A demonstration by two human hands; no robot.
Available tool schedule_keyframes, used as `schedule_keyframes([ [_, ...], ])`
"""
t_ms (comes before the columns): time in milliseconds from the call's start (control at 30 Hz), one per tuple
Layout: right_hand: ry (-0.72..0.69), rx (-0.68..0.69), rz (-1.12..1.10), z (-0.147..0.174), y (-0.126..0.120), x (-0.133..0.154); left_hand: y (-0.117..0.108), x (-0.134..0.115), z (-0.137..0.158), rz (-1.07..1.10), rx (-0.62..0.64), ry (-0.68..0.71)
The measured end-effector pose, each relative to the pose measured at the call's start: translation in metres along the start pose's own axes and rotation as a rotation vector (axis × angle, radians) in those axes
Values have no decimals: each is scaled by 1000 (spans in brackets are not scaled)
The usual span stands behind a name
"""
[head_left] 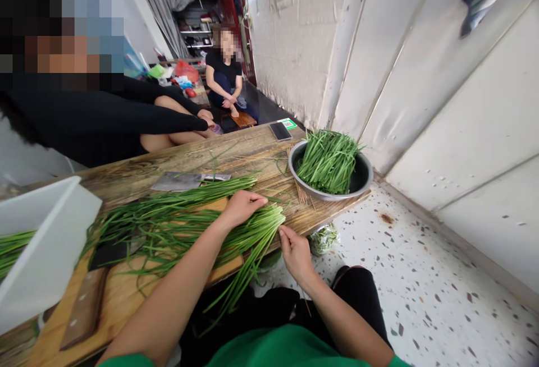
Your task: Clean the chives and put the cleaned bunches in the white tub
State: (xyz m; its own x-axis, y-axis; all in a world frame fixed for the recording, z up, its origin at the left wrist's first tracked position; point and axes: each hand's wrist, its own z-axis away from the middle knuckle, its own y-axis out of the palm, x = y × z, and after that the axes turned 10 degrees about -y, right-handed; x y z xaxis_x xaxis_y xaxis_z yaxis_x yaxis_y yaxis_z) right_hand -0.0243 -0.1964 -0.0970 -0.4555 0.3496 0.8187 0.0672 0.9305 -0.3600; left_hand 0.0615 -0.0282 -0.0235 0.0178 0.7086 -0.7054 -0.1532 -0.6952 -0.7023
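Long garlic chives (pixel 185 218) lie across the wooden cutting board (pixel 122 299), their pale cut ends toward the right. Over these stalks is my left hand (pixel 242 208), its fingers curled and thumb and forefinger pressed together; what is between them is too small to make out. My right hand (pixel 297 252) pinches just beside the pale chive ends, and whatever it grips is hidden. A cleaver with a wooden handle (pixel 86 308) lies on the board, its dark blade partly under the chives. Behind the chives rests another cleaver (pixel 179 181).
A metal basin (pixel 366 179) piled with cut chives stands at the table's right end, with thin sticks (pixel 304 194) and a phone (pixel 281 131) nearby. A white bin (pixel 50 243) holds more chives at left. One person (pixel 126 114) sits across the table, another (pixel 224 69) farther back.
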Motion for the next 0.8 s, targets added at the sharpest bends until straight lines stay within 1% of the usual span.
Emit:
schedule_keyframes([
  [100,12,-2,-1,1,1,-1,7,0,1,69,63,-39],
  [267,0,11,0,2,0,1,13,-3,3,171,84,-119],
  [433,-16,22,-22,-2,-1,4,17,-4,4,167,100,-105],
  [500,-14,15,-34,-4,0,4,14,-4,4,129,89,-87],
  [533,-14,11,-35,-5,0,3,10,-4,3,105,64,-73],
  [567,-16,7,-32,-5,1,2,4,-4,1,70,11,-57],
  [633,-18,3,-14,-5,2,0,-12,-1,-5,-57,-169,-30],
  [700,-17,1,8,-4,3,-1,-27,3,-15,-253,-333,-15],
  [733,-18,1,14,-4,3,-2,-32,6,-21,-361,-374,-19],
  [800,-24,1,18,-3,3,-2,-39,12,-33,-545,-370,-37],
])
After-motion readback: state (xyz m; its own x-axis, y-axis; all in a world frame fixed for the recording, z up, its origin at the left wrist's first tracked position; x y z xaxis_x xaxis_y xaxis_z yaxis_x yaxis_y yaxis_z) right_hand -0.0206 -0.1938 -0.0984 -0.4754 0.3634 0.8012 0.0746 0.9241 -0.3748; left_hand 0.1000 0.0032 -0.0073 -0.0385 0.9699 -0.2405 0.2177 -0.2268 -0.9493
